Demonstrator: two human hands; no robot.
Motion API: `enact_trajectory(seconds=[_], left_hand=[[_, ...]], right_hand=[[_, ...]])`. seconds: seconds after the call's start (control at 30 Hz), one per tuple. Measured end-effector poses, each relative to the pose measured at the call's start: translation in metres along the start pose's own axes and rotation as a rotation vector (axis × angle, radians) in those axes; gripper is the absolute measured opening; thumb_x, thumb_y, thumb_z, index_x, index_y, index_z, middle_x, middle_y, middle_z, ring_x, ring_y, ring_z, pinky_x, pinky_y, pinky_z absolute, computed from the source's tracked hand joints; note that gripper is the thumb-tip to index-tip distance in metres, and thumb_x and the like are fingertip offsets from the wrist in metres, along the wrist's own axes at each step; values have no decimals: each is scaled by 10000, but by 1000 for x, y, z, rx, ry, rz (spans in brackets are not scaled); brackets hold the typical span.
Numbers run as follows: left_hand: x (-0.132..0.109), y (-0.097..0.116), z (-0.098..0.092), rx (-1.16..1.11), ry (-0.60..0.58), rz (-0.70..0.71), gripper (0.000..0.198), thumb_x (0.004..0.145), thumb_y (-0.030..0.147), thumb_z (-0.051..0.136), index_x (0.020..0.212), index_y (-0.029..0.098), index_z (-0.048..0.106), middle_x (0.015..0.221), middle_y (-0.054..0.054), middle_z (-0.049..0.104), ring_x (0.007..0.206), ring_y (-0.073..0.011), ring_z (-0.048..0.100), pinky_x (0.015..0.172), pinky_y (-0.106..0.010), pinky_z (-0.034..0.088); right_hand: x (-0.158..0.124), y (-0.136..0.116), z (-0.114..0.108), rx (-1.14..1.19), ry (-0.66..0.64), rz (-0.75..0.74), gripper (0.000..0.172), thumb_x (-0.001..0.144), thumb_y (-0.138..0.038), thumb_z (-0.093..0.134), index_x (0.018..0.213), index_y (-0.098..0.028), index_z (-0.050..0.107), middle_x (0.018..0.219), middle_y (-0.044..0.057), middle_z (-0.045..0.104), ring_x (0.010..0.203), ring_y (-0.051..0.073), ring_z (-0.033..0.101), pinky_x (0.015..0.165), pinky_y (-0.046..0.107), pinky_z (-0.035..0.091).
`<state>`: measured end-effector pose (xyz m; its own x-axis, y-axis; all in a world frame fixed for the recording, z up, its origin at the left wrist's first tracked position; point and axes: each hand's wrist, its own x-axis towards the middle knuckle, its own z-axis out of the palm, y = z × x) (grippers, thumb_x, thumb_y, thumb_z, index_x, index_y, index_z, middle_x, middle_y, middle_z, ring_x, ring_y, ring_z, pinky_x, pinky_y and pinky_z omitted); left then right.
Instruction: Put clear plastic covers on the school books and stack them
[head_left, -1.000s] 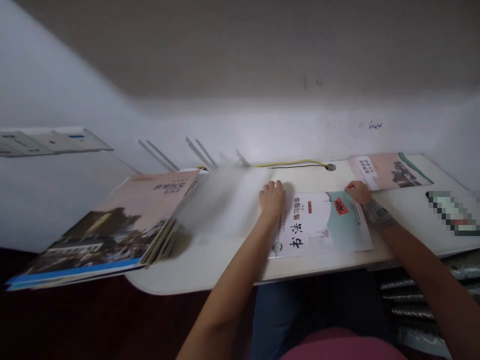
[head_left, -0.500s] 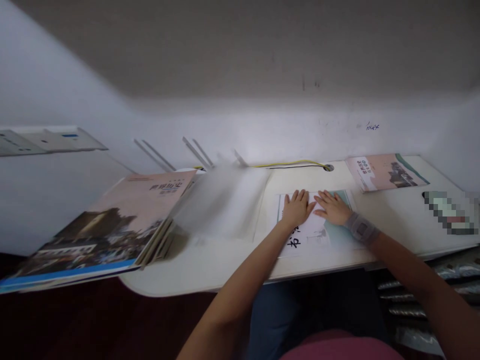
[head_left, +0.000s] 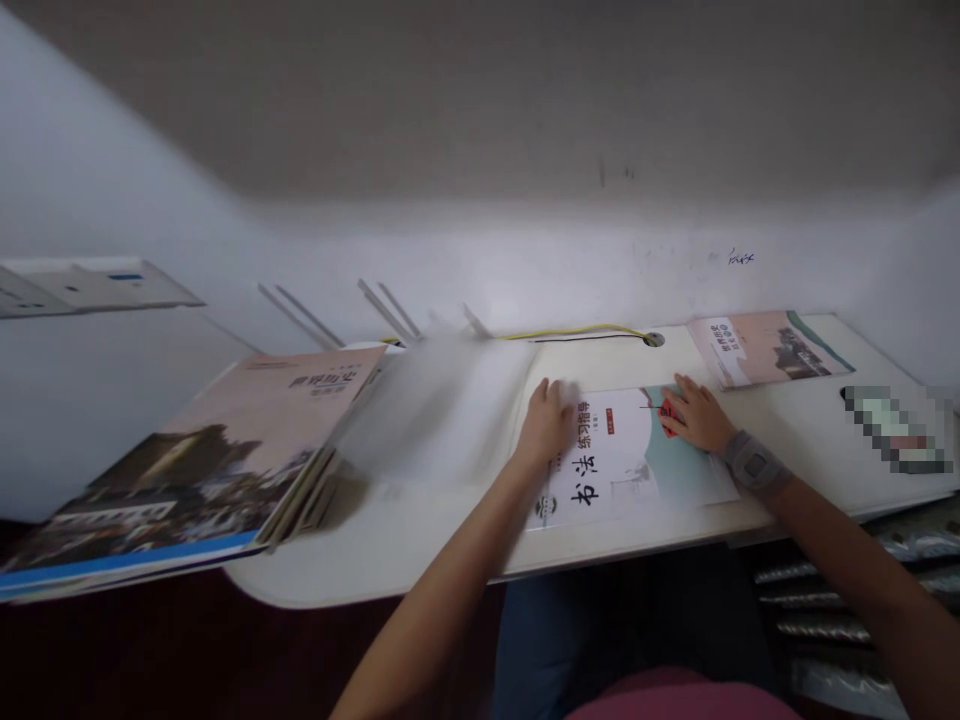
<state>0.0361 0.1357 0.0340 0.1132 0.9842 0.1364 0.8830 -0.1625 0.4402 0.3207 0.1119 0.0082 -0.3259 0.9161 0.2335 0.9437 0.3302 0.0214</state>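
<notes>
Head view. Right hand (head_left: pixel 699 415): fingers (head_left: pixel 685 387) spread over the far right part of the booklet (head_left: pixel 626 450). Left hand (head_left: pixel 543 422): at its left edge; fingers blurred, pinching or not I cannot tell. Booklet: on worktop (head_left: pixel 405 555), between both hands, neither nearer; long axis left to right. Forearms (head_left: pixel 446 580): slanting inward from near side. Beyond: pink book (head_left: pixel 761 350), back right; stack (head_left: pixel 217 440), left.

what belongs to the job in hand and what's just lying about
In use, it seems:
white-and-green book
left hand at its edge
right hand on its cover

Apparently just lying about:
pink book near the wall
pile of books
yellow cable
</notes>
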Motion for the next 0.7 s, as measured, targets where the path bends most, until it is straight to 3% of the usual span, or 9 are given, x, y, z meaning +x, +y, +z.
enact_trajectory(seconds=[0.1, 0.17, 0.23, 0.33, 0.53, 0.7], left_hand=[[-29, -25, -19, -295, -41, -151, 475, 881, 326, 408, 1313, 130, 417, 1390, -156, 436, 1263, -259, 429, 1003, -390, 396], [-46, -41, -31, -631, -111, -294, 464, 854, 369, 464, 1259, 144, 474, 1369, -152, 465, 1209, -248, 494, 973, -373, 438], [-56, -51, -41, -976, -177, -439, 409, 793, 355, 560, 1149, 154, 552, 1301, -150, 534, 1162, -248, 537, 965, -376, 455], [-59, -54, -51, -1248, -268, -542, 249, 731, 298, 633, 941, 165, 633, 1123, -140, 646, 1078, -256, 594, 945, -392, 479], [-48, -44, -54, -1369, -320, -722, 116, 725, 212, 656, 801, 133, 618, 914, -115, 673, 843, -176, 647, 764, -278, 530], [-46, -35, -54, -1335, -411, -654, 106, 699, 183, 686, 750, 119, 618, 636, -34, 597, 570, -103, 559, 523, -200, 459]], right_hand=[[-23, -6, -13, -28, 76, 39, 539, 894, -477, 399, 1323, -157, 461, 1450, 186, 332, 1321, 367, 292, 1003, 517, 296], [-47, -9, -18, -41, 89, 43, 540, 895, -485, 383, 1321, -163, 465, 1431, 193, 360, 1297, 377, 330, 990, 511, 320], [-70, -12, -18, -47, 92, 54, 585, 894, -502, 367, 1332, -122, 446, 1398, 223, 395, 1276, 364, 369, 989, 483, 341], [-93, -14, -9, -63, 66, 57, 621, 898, -515, 342, 1309, -62, 450, 1312, 252, 481, 1230, 326, 439, 993, 451, 356], [-99, -17, 3, -138, 73, 46, 670, 896, -559, 310, 1262, -25, 484, 1291, 280, 490, 1221, 349, 439, 987, 493, 341], [-99, -19, -1, -156, 62, 57, 669, 899, -548, 320, 1257, -8, 489, 1298, 286, 481, 1234, 363, 420, 998, 506, 315]])
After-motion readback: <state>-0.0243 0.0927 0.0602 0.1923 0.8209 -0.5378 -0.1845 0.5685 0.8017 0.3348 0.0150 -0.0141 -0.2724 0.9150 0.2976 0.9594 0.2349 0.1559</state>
